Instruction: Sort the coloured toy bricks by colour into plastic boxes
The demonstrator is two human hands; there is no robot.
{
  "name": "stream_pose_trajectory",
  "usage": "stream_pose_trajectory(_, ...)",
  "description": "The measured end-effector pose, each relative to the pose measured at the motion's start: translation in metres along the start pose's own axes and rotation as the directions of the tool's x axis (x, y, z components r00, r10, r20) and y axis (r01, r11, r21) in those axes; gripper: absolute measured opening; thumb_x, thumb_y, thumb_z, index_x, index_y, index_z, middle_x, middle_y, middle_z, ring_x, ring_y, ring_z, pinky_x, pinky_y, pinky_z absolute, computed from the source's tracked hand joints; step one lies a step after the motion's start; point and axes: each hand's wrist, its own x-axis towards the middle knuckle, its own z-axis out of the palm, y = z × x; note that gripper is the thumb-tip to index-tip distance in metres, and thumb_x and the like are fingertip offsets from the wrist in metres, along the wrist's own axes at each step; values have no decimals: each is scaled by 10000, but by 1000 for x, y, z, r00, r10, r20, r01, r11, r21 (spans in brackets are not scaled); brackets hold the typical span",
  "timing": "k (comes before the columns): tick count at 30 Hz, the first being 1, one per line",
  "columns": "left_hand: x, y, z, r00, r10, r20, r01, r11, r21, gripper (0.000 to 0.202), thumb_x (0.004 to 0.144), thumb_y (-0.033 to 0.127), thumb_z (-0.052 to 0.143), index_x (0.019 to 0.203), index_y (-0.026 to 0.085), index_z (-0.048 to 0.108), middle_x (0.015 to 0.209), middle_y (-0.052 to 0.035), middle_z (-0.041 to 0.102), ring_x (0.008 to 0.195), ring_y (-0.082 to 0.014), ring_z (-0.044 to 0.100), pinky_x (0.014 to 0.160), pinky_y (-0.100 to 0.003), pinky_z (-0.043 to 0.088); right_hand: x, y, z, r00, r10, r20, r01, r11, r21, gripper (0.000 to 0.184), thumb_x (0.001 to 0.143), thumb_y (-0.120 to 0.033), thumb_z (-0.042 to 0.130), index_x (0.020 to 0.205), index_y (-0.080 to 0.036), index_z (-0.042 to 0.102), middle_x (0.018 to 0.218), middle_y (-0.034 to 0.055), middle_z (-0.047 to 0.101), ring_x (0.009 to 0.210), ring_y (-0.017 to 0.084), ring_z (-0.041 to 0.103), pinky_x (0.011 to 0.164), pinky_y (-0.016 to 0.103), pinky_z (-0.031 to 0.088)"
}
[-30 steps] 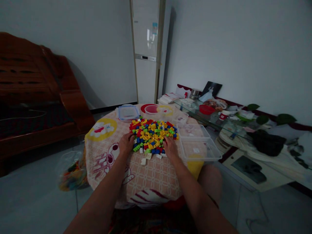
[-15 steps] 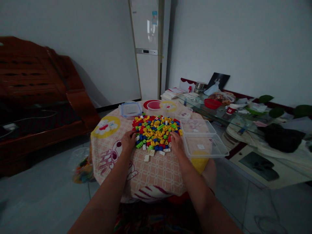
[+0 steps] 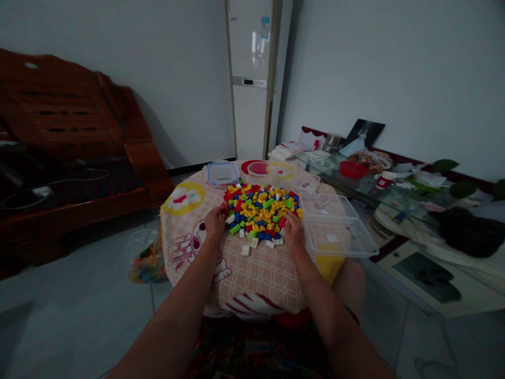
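Note:
A heap of small building bricks [image 3: 264,210] in yellow, red, blue, green and white lies on the round table, between my two hands. My left hand [image 3: 215,221] rests at the heap's left edge, its fingers loosely bent against the outer bricks. At the right edge is my right hand [image 3: 294,231], its fingers slightly apart and touching the bricks there. No brick shows clearly in either grasp, and the fingertips are partly lost among the pieces. A few white bricks [image 3: 245,250] lie loose at the near side of the heap.
A clear divided plastic box [image 3: 343,239] stands right of the heap. Behind it are a blue-rimmed clear container [image 3: 222,173] and a round pink-looking tub [image 3: 258,168]. A patterned cloth [image 3: 260,279] covers the table. A cluttered glass table [image 3: 335,171] stands to the right.
The whole view has shifted, so the table and hands appear further right. Both hands stay at the two sides of the brick heap, which looks much the same.

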Motion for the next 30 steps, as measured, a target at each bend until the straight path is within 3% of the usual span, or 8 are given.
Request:
stream_pose_trajectory(13,-3,0,1,999,-42,2,42,997,-65,526,787,91,409,1138,156,796,1188,-78,781,1093,-235,710,1022,-342,521,-9,-24,-17,991,-56,118,64,996,-69,303,952,-262,487,1049,-199,767,1241,142,709,1182,274,618,1092,484,471)
stream_pose_trajectory(23,0,0,0,1000,-21,5,21,1000,-14,549,733,75,428,1126,163,802,1175,-89,781,1096,-246,707,1037,-359,513,-12,-41,-4,960,-122,251,166,973,-162,211,923,-271,633,1076,-215,766,1408,133,634,1384,313,472,1178,560,373)
stream_pose_trajectory(30,0,0,-1,1000,-18,1,18,1000,3,534,773,91,409,1127,164,802,1191,-89,778,1120,-247,702,1028,-357,511,-12,-37,0,962,-111,250,153,976,-157,195,948,-271,605,1047,-188,752,1376,154,649,1362,295,501,1175,524,388)
